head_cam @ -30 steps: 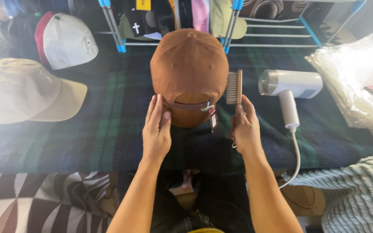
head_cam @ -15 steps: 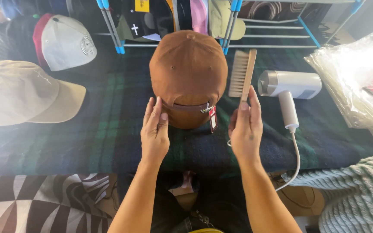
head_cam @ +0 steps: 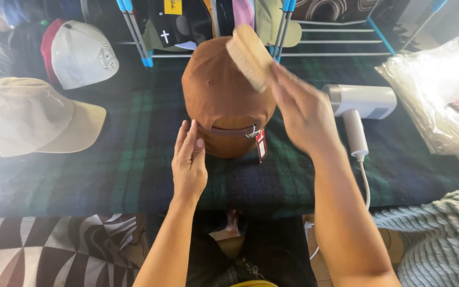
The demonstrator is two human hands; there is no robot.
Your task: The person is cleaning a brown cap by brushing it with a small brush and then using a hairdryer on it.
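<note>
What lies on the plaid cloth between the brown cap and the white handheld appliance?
In the head view, the right hand with its wooden bristle brush crosses that stretch; below it, only dark green plaid cloth shows between the brown cap and the white handheld appliance.

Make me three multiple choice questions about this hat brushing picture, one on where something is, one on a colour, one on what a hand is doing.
1. Where does the white handheld appliance lie?
A. right of the brown cap
B. left of the brown cap
C. on the beige cap

2. What colour is the cap being brushed?
A. grey
B. brown
C. pink

3. What is the right hand doing?
A. resting empty
B. holding a wooden brush on the cap's crown
C. gripping the appliance

Answers: 1 A, it lies on the plaid cloth to the cap's right. 2 B, its crown is brown. 3 B, the brush lies across the crown while the left hand steadies the cap.
</note>
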